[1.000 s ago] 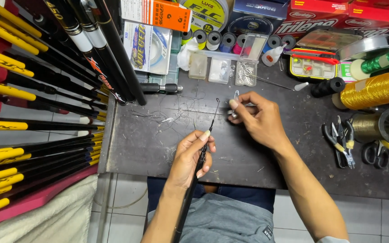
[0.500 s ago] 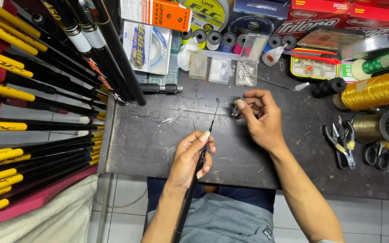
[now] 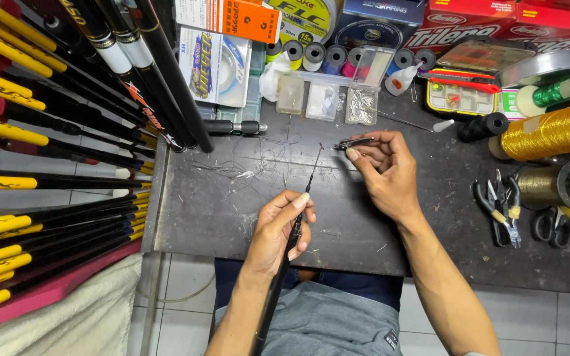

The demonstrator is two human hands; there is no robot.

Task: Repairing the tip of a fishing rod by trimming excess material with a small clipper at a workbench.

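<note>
Head view looks straight down on a dark, scuffed surface (image 3: 232, 217) strewn with bits of cut thread. The left hand (image 3: 278, 227) is clenched around a thin black rod (image 3: 298, 217), thumb on top, so that the tapered tip rises toward the middle of the surface and stays steady; the butt runs down off the near edge past the person's lap. The right hand (image 3: 384, 171) pinches a small metal clipper (image 3: 353, 142) between thumb and fingers, its nose pointing left, just beside the rod tip but seemingly not touching it. Clear plastic boxes (image 3: 324, 99) of small metal parts stand along the far edge. Spools of glossy gold thread (image 3: 555, 128) lie at the right edge, with pliers (image 3: 499, 211) near them. Long yellow and black poles (image 3: 47, 132) lean in a rack off the left edge.
</note>
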